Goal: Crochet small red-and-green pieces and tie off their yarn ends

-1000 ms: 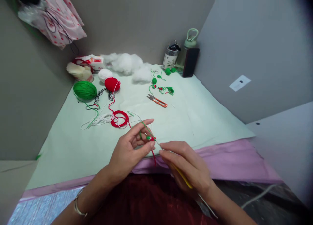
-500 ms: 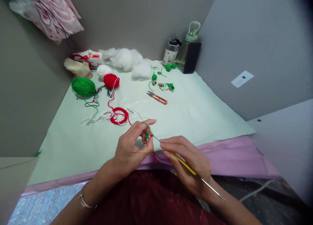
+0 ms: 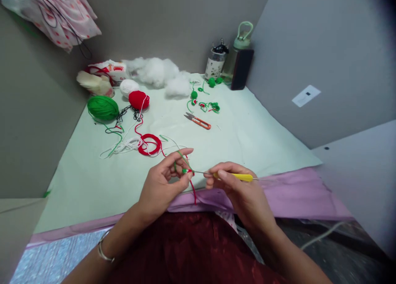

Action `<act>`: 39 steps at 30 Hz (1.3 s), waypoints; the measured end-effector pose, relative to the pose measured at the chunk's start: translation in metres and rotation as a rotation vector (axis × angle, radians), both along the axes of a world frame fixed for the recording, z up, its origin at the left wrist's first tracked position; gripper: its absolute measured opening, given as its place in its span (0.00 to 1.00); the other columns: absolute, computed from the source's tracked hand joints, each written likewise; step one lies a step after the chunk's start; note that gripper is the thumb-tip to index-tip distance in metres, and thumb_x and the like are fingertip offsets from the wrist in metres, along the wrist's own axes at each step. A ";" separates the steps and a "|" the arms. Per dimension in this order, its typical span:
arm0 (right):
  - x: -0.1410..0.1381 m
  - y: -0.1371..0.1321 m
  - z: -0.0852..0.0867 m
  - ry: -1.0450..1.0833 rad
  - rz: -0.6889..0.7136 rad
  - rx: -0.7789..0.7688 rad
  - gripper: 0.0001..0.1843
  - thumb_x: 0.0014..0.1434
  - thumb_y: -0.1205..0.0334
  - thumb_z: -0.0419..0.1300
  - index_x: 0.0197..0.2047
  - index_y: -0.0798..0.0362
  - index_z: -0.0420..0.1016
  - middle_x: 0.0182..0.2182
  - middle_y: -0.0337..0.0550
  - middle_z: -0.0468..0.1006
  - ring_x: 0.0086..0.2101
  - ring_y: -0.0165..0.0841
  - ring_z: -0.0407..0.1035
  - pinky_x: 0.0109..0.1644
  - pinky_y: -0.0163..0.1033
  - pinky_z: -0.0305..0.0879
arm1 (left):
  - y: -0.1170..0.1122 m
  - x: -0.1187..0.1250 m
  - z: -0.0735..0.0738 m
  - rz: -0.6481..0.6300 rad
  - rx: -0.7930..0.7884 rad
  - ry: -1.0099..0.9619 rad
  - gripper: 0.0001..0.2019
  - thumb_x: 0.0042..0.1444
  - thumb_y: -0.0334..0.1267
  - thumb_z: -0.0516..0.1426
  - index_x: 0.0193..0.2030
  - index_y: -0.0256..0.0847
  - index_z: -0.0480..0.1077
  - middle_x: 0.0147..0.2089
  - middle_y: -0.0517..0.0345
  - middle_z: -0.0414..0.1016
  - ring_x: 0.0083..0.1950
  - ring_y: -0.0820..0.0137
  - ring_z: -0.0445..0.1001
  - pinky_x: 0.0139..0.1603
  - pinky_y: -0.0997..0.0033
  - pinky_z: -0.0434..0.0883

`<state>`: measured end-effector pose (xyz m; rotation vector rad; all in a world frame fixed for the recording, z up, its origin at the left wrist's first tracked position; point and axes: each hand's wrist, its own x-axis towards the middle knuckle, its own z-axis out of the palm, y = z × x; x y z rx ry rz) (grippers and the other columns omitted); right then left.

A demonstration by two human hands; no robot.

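My left hand (image 3: 163, 182) pinches a tiny green and red crochet piece (image 3: 186, 171) between thumb and fingers, with green yarn looped over the raised forefinger and a red strand hanging down. My right hand (image 3: 236, 190) grips a yellow-handled crochet hook (image 3: 238, 177), held nearly level, its metal tip meeting the small piece. Both hands hover over the near edge of the pale green cloth (image 3: 235, 144). Green and red yarn runs back from the piece to a loose red coil (image 3: 149, 144).
Green (image 3: 102, 108), red (image 3: 139, 99) and white (image 3: 129, 87) yarn balls lie at the back left beside white stuffing (image 3: 157, 73). Orange snips (image 3: 198, 121) and small green crochet bits (image 3: 208, 106) sit mid-table. A jar (image 3: 215, 64), a bottle (image 3: 239, 49) and a dark box occupy the far corner.
My right hand has swung the hook from a steep diagonal to almost level, its handle now pointing right. The left hand has kept its pinch on the small piece.
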<state>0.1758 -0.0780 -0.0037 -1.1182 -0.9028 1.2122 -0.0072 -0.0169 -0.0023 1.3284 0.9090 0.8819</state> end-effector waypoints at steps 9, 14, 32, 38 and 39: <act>0.005 -0.012 0.020 -0.437 0.052 0.141 0.06 0.63 0.62 0.64 0.39 0.51 0.84 0.33 0.42 0.82 0.34 0.32 0.77 0.38 0.35 0.73 | 0.004 -0.005 -0.005 -0.122 -0.246 -0.167 0.23 0.55 0.37 0.66 0.58 0.40 0.74 0.37 0.61 0.69 0.29 0.78 0.69 0.29 0.77 0.70; 0.009 -0.011 0.020 -0.361 0.088 0.165 0.05 0.62 0.62 0.65 0.39 0.51 0.83 0.32 0.42 0.82 0.34 0.32 0.77 0.39 0.36 0.72 | 0.007 -0.006 -0.004 -0.184 -0.296 -0.222 0.23 0.54 0.37 0.67 0.57 0.41 0.74 0.36 0.62 0.67 0.28 0.78 0.69 0.29 0.77 0.70; -0.011 0.011 -0.010 -0.216 -0.065 0.250 0.06 0.63 0.63 0.65 0.41 0.44 0.84 0.35 0.37 0.80 0.35 0.29 0.73 0.40 0.34 0.69 | -0.005 0.004 -0.006 -0.112 -0.269 -0.299 0.15 0.57 0.39 0.66 0.52 0.48 0.79 0.34 0.63 0.70 0.27 0.81 0.67 0.29 0.80 0.66; -0.004 0.018 -0.010 -0.088 0.052 0.214 0.04 0.61 0.63 0.67 0.40 0.46 0.83 0.32 0.36 0.78 0.33 0.28 0.71 0.38 0.34 0.66 | -0.001 0.003 -0.004 -0.056 -0.210 -0.286 0.10 0.59 0.39 0.65 0.48 0.47 0.81 0.34 0.62 0.73 0.28 0.81 0.67 0.31 0.80 0.67; -0.004 0.019 -0.009 -0.088 0.067 0.213 0.04 0.61 0.63 0.67 0.40 0.46 0.83 0.32 0.37 0.78 0.33 0.28 0.71 0.38 0.34 0.66 | -0.001 0.004 -0.004 -0.041 -0.197 -0.288 0.09 0.59 0.39 0.65 0.47 0.46 0.81 0.36 0.61 0.74 0.28 0.81 0.67 0.31 0.79 0.67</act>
